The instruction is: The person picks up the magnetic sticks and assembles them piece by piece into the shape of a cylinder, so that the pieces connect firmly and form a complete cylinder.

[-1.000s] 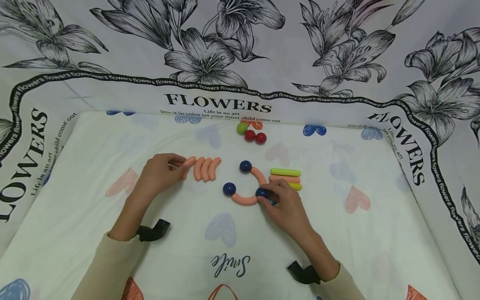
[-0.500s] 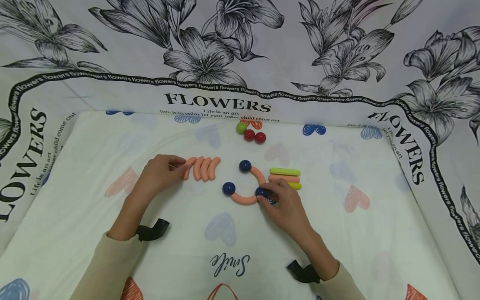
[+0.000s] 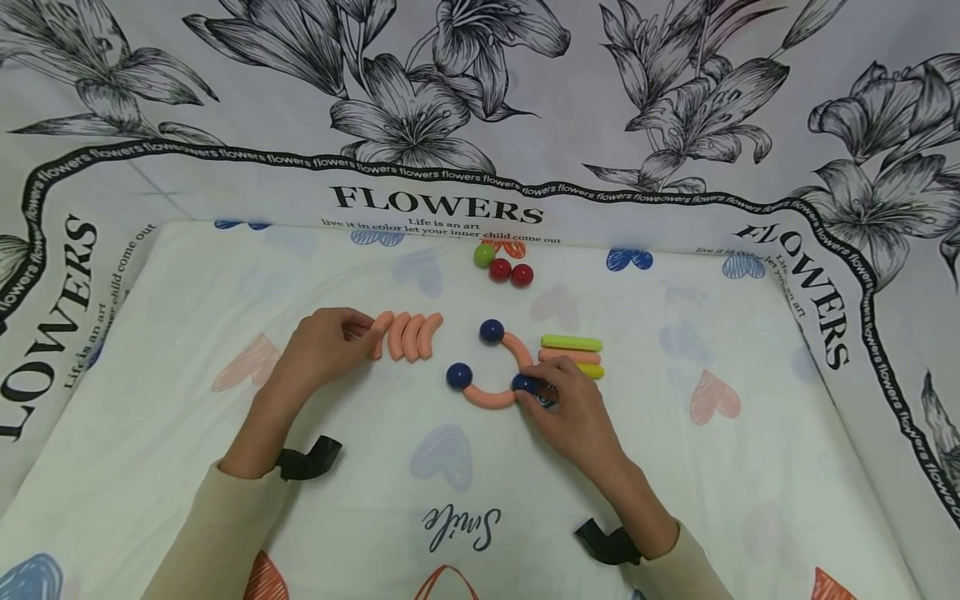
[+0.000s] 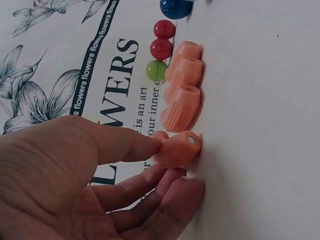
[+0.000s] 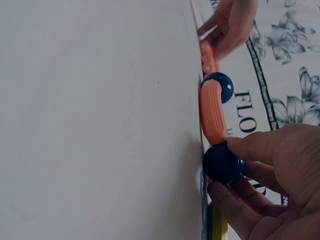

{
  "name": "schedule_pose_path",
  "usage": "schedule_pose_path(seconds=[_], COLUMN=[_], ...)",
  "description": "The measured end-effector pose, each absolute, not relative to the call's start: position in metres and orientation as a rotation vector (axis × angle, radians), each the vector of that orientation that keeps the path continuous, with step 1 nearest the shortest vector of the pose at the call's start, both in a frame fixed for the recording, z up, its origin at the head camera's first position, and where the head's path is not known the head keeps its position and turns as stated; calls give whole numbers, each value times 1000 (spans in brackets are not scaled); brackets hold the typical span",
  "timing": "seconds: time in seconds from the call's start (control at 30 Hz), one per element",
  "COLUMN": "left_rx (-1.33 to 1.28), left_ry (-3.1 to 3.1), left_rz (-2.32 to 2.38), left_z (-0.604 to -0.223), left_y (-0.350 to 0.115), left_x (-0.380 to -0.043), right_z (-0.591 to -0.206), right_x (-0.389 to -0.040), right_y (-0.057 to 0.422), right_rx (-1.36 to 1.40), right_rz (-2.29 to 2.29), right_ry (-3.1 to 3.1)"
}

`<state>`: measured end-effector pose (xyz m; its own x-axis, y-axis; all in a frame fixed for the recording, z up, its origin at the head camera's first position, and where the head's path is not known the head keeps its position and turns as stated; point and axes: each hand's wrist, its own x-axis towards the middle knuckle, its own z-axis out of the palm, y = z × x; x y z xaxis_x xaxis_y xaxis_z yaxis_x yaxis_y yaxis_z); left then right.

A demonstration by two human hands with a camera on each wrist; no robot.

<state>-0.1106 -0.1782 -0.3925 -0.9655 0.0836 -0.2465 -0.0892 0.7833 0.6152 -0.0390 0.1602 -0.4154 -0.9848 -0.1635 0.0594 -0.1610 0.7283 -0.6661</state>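
In the head view my left hand (image 3: 324, 348) is at the left end of a row of orange curved magnetic sticks (image 3: 410, 337). Its thumb and fingers pinch the endmost orange curved stick (image 4: 176, 150), whose end shows a grey metal spot. My right hand (image 3: 572, 410) pinches a dark blue ball (image 5: 222, 163) between thumb and fingers. Two orange curved sticks meet at that ball: a lower one (image 3: 489, 399) and an upper one (image 3: 516, 350). At their other ends sit a blue ball (image 3: 459, 377) on the left and another blue ball (image 3: 492, 332) above.
Just beyond my right hand lie straight sticks, green (image 3: 572, 342), orange (image 3: 568, 357) and yellow (image 3: 592, 372), side by side. Farther back a green ball (image 3: 483, 255) and two red balls (image 3: 511, 273) touch. Everything rests on a white heart-printed cloth (image 3: 360, 517).
My left hand has shifted slightly right, bringing the lower end of its orange curved stick closer to the row. My right hand and the blue ball have stayed in place.
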Motion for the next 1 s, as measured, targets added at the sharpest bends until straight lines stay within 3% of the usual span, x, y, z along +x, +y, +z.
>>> schedule_pose_path(seconds=[1.0], left_rx=[-115], left_ry=[2473], left_rz=[1294], left_z=[-381], left_y=[-195], left_x=[-122], right_z=[-417], right_x=[-40], right_y=[163], right_rx=[-267], right_rz=[-1120], right_ry=[2910])
